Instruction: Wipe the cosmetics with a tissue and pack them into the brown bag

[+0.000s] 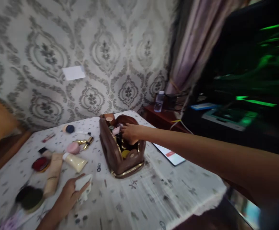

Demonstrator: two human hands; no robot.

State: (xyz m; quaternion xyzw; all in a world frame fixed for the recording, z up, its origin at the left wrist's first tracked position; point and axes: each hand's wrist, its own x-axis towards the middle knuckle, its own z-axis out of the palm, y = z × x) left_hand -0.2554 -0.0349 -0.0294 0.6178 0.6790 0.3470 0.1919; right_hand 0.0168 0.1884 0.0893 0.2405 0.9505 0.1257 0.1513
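A brown makeup bag [110, 153] with gold zip edges stands unzipped on the cloth-covered table. My right hand [129, 133] reaches into it with bent fingers among small cosmetics; its fingertips are hidden, and I cannot make out what they grip. A yellow round item [125, 154] shows inside the bag. Lower left, my left hand [69, 193] holds a crumpled white wipe [83, 184] between thumb and fingers, low over the table. Close to that hand lie a cream tube [75, 162], a beige bottle [53, 175] and a pink sponge [73, 148].
Further left are a red compact [40, 164], a dark round container [31, 198], a gold lipstick [88, 142] and a brush [69, 129]. A tablet or phone [171, 156] lies right of the bag, under my right forearm. A water bottle [158, 101] stands behind on a brown surface.
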